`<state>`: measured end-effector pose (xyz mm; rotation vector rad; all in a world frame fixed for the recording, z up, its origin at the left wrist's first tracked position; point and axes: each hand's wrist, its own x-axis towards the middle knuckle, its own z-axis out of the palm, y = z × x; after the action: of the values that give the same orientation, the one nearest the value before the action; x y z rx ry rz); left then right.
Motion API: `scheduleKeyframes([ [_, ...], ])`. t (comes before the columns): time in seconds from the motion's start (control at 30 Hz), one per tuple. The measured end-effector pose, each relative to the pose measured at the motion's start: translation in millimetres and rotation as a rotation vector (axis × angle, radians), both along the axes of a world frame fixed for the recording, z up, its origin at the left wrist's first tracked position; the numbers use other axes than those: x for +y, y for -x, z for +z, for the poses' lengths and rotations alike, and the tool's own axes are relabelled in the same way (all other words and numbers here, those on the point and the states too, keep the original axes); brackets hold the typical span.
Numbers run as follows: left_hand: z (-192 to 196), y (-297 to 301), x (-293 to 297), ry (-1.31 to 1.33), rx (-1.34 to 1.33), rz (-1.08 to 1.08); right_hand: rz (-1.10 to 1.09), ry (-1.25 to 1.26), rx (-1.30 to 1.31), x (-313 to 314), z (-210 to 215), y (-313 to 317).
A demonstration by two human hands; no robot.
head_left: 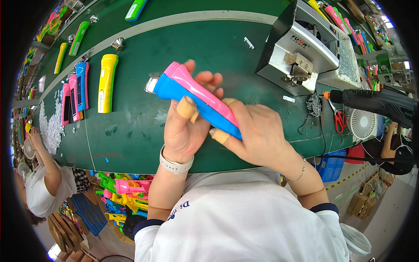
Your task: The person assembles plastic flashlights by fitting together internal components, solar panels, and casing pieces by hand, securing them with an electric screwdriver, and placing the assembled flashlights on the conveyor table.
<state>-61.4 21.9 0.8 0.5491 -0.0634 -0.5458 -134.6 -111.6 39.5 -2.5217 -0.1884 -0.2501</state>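
Observation:
A pink and blue plastic flashlight body (195,97) is held over the green work table (131,131), its silver-rimmed head pointing up left. My left hand (185,126) cups it from below, the bandaged thumb pressing on the blue half. My right hand (257,133) grips the handle end, a bandaged thumb against the blue side. I wear a white watch band on the left wrist and a thin bracelet on the right.
A yellow flashlight (107,83) and pink and blue ones (76,91) lie at the left on the table. A grey metal machine (301,52) stands at the upper right, red scissors (339,118) and a black power tool (379,102) beside it. Another person (41,183) sits at the lower left.

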Motion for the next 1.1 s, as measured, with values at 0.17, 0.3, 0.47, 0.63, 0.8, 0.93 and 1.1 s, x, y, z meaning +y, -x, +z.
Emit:
scheduleKeyframes([
  [0.17, -13, -2, 11, 0.185, -0.171, -0.156, 0.08, -0.022, -0.078, 8, -1, 7],
  [0.3, -9, 0, 8, 0.154, -0.106, -0.082, 0.055, -0.051, -0.101, 12, -12, 3],
  [0.47, -3, 4, 4, 0.006, -0.195, 0.094, 0.02, 0.01, -0.016, 7, -8, -3],
  [0.63, 1, 1, 2, -0.052, -0.236, 0.135, -0.002, -0.007, -0.062, -6, -15, 2],
  [0.8, 0, 4, 28, -1.143, -0.921, -0.33, -0.198, 0.361, -0.091, -42, -39, -1],
  [0.93, 18, -2, -17, -1.173, -1.652, 0.038, -0.229, 0.361, -0.101, -55, -55, 7],
  [1.1, -9, -29, -32, -1.315, -1.908, -0.132, -0.413, 0.386, -0.516, -90, -10, 51],
])
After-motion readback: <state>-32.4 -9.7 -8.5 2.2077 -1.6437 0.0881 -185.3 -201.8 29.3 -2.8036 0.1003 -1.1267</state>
